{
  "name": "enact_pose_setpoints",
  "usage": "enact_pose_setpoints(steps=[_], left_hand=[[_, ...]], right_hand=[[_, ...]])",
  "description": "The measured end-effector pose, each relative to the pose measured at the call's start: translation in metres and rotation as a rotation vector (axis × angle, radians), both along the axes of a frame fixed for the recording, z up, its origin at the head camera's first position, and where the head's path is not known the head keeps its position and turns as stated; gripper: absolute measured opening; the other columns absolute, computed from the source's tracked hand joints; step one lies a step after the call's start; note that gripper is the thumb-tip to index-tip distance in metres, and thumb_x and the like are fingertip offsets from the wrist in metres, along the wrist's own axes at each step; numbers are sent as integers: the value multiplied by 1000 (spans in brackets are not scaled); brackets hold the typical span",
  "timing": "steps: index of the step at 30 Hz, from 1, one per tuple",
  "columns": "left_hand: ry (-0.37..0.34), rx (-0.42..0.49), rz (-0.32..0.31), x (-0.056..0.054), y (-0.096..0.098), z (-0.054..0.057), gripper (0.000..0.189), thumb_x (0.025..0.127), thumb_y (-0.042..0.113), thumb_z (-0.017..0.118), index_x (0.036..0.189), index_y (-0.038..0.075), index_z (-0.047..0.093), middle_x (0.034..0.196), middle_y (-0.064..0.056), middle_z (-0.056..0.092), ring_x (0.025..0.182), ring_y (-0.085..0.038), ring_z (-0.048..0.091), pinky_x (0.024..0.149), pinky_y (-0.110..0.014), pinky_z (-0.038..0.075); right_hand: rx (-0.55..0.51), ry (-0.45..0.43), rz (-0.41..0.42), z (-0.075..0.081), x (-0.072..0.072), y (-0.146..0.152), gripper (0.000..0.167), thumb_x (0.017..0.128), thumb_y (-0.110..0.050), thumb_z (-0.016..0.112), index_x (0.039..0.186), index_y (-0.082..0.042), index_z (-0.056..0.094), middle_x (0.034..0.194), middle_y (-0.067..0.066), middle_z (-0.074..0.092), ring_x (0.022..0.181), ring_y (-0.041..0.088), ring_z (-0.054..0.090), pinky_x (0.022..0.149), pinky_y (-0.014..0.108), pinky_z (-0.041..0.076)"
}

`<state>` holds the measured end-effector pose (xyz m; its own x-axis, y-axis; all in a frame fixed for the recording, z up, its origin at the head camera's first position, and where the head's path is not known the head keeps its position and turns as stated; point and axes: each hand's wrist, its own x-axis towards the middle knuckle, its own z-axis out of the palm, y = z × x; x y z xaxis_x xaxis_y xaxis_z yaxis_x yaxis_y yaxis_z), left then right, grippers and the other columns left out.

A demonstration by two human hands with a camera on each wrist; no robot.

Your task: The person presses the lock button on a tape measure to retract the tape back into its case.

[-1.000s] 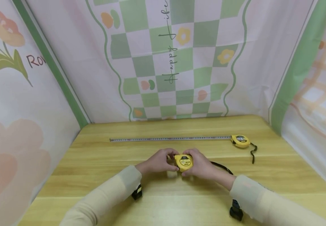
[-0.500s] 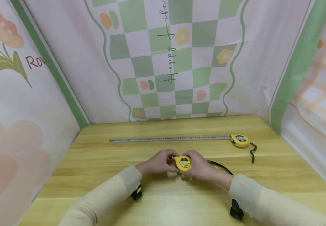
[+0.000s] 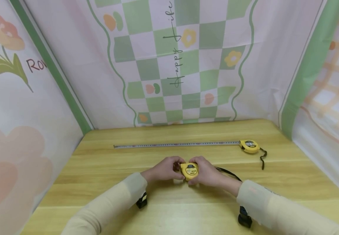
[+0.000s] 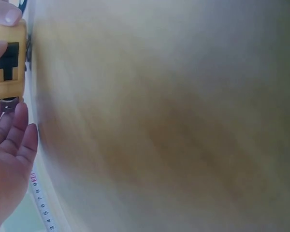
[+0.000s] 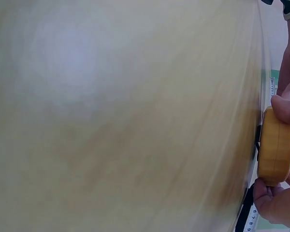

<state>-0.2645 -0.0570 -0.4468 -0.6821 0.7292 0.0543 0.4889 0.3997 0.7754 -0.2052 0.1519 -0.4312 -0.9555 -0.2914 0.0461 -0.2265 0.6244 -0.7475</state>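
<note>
In the head view a yellow tape measure (image 3: 189, 171) with a black label is between both hands, just above the table. My right hand (image 3: 205, 170) grips its case from the right, thumb in front and fingers behind. At the left end, my left hand (image 3: 168, 168) curls thumb and fingertips to the tape's mouth. The left wrist view shows the metal hook (image 4: 8, 103) right at the left fingertips (image 4: 21, 110), with the black slide lock (image 4: 8, 60) above it. Its blade is not drawn out. From the right wrist view, the plain rounded back of the case (image 5: 275, 147) shows.
Behind the hands, a second yellow tape measure (image 3: 249, 146) lies on the wooden table (image 3: 169, 209), its blade (image 3: 175, 144) extended leftward in a straight line. A black strap (image 3: 263, 158) hangs off it. Another black strap (image 3: 229, 173) trails beside the right wrist. Printed curtains (image 3: 169, 65) enclose the table.
Both hands and the tape measure between them have shifted very slightly left and toward me. The grip looks the same, and the second tape measure lies still.
</note>
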Motion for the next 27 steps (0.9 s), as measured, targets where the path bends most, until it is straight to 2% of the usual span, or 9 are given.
enact_pose_setpoints(steps=[15,27], left_hand=[[-33,0,7,-1,0,0,47,80,19,81,120,7,60,103,6,60,91,-9,57,81,-23,49],[-37,-18,8,1,-2,4,50,81,21,81,124,7,58,104,6,60,92,-10,58,80,-24,50]], right_hand=[[10,-25,5,1,0,2,81,62,-15,93,128,5,50,112,12,51,94,22,54,82,40,49],[20,-10,23,4,0,3,83,64,-15,92,131,5,48,116,13,52,99,23,55,85,43,49]])
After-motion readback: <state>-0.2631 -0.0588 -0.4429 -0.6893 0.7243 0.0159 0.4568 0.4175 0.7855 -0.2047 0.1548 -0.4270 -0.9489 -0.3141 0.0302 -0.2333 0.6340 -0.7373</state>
